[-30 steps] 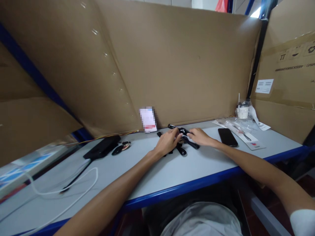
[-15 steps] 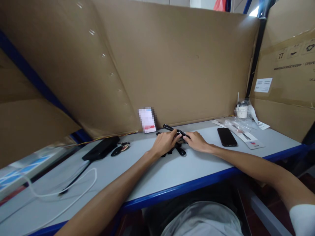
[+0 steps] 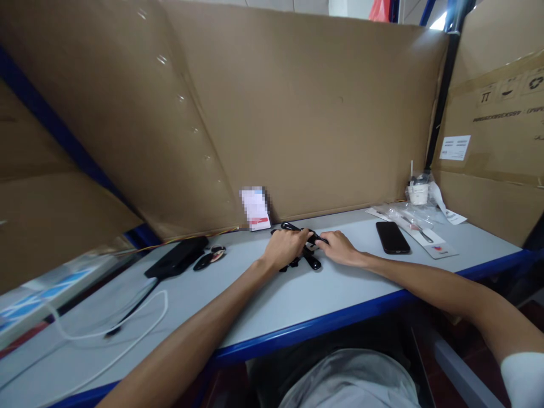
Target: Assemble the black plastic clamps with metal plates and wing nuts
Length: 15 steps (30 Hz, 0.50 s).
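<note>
A black object with several rod-like arms (image 3: 312,260) rests on the grey tabletop, partly covered by my fingers. My left hand (image 3: 287,246) lies over its left side, fingers curled round it. From the right, my right hand (image 3: 338,247) pinches one of its black arms between thumb and fingers. One arm of the object points toward the back left, and another, with a rounded end, points toward the table's front edge. The object's centre is mostly hidden between my hands.
Behind stands a blurred upright screen (image 3: 255,209) against the cardboard (image 3: 314,113). A black phone (image 3: 392,237), plastic packaging (image 3: 429,233) and a wrapped cup (image 3: 419,191) lie right. Left are a black case (image 3: 177,258), a small black oval item (image 3: 203,261) and white cable (image 3: 140,334).
The black arm at the back left sits slightly lower. The fingers of both hands have shifted a little on the object. The view has moved slightly.
</note>
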Each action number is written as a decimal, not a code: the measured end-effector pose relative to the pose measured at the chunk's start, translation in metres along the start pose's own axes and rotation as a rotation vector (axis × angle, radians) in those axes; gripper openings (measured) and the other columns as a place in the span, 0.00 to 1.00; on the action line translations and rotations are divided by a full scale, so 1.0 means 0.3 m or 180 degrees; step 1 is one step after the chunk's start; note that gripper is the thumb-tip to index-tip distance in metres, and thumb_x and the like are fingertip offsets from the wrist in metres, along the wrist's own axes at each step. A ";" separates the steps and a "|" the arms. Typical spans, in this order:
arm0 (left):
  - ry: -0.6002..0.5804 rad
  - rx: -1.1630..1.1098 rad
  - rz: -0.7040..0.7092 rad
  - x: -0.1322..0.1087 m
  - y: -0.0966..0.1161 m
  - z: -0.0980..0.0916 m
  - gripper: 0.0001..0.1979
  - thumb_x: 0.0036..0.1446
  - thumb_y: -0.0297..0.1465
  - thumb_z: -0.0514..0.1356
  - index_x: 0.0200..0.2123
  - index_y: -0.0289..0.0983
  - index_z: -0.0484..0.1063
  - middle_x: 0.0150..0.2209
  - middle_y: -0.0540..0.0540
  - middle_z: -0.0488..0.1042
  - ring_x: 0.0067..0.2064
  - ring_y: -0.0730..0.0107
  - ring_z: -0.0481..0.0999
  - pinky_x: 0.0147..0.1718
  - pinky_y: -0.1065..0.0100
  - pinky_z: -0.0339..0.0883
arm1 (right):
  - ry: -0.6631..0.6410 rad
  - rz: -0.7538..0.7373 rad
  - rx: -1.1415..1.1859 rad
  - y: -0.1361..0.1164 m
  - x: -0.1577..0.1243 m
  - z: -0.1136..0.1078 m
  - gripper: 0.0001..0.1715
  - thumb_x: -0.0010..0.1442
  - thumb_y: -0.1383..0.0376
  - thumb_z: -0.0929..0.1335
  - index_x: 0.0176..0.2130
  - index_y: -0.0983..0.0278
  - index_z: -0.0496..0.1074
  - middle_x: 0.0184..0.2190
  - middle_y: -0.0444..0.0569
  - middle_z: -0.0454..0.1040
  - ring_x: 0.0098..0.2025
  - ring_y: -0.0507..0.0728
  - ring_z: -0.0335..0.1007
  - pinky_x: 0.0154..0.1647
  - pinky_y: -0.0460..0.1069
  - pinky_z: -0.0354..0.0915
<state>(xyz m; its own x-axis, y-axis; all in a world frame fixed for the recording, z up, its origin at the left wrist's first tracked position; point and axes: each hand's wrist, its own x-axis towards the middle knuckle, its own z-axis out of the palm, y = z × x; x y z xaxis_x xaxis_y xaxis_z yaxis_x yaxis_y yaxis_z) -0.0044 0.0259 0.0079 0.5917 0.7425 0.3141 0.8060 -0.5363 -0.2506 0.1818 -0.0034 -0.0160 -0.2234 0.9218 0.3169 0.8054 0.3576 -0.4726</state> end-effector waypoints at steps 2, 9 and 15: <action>0.0047 -0.0121 -0.0193 0.002 0.013 -0.004 0.24 0.73 0.40 0.42 0.40 0.37 0.75 0.36 0.38 0.81 0.38 0.57 0.81 0.31 0.67 0.58 | 0.0047 0.0020 -0.0012 -0.005 -0.004 -0.003 0.15 0.69 0.61 0.65 0.39 0.65 0.79 0.37 0.54 0.82 0.40 0.58 0.74 0.35 0.47 0.56; 0.0391 -0.0508 -0.0473 0.008 0.003 0.013 0.15 0.71 0.37 0.45 0.47 0.39 0.70 0.32 0.44 0.80 0.34 0.60 0.79 0.30 0.67 0.54 | 0.0214 0.0112 0.0215 -0.006 0.002 -0.001 0.15 0.68 0.62 0.64 0.37 0.64 0.79 0.36 0.51 0.81 0.39 0.58 0.75 0.35 0.46 0.57; 0.0149 -0.0466 -0.0100 0.004 -0.008 0.035 0.14 0.72 0.35 0.45 0.48 0.39 0.68 0.33 0.44 0.80 0.35 0.59 0.80 0.30 0.66 0.54 | 0.0171 0.0271 0.0375 0.018 0.021 0.015 0.15 0.67 0.62 0.65 0.36 0.64 0.80 0.35 0.50 0.82 0.39 0.58 0.75 0.35 0.46 0.58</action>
<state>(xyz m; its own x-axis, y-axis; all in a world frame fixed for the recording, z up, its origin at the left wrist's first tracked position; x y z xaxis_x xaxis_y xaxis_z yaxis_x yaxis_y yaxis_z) -0.0060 0.0323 -0.0009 0.5636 0.7420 0.3629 0.8160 -0.5685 -0.1048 0.1823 0.0050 -0.0203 -0.1248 0.9413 0.3136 0.7495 0.2966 -0.5918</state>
